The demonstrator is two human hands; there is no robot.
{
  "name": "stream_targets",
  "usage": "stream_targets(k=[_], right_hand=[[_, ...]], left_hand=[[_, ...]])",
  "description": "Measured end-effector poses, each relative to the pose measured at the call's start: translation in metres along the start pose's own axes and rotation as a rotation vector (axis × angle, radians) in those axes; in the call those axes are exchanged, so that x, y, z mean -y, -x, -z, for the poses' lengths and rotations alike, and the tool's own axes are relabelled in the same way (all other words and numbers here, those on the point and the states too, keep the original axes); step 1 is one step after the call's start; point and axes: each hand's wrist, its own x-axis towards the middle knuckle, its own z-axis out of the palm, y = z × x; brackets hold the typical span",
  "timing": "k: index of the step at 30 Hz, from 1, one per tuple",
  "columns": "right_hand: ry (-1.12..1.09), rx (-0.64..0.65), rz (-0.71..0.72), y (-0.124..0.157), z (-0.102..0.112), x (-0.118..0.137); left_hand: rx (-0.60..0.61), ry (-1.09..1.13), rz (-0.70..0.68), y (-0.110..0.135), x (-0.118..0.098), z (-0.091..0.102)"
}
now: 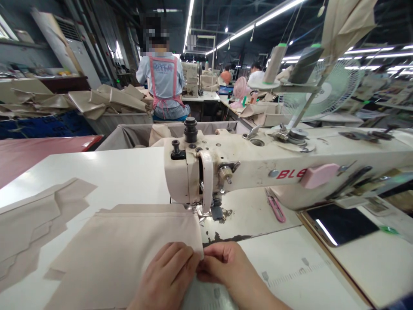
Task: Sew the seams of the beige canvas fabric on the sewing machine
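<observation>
A beige fabric panel (129,245) lies on the white table, its far right corner at the presser foot of the sewing machine (190,172). My left hand (174,271) rests on the panel near its right edge, fingers curled and gripping the fabric there. Close beside it, my right hand (222,262) pinches the same edge between thumb and forefinger. Both hands sit just in front of the needle area. The fingertips partly hide the edge they hold.
More beige cut pieces (38,219) lie at the left. Right of the needle are pink-handled thread snips (275,206); farther right lies a phone (342,221). Behind the machine stands a cloth-lined bin (129,135). A co-worker (164,82) sits ahead, back turned.
</observation>
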Motion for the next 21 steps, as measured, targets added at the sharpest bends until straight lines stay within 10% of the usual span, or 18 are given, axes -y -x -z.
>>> stream_targets(k=[10, 15, 21], right_hand=[[0.074, 0.032, 0.065, 0.001, 0.006, -0.009], [0.824, -0.184, 0.858, 0.007, 0.020, -0.006], [1.313, 0.220, 1.158, -0.013, 0.030, 0.010]], left_hand=[[0.007, -0.110, -0.009, 0.007, -0.001, 0.000], [0.001, -0.048, -0.009, 0.011, -0.007, -0.004], [0.212, 0.107, 0.178, -0.005, 0.014, 0.009]])
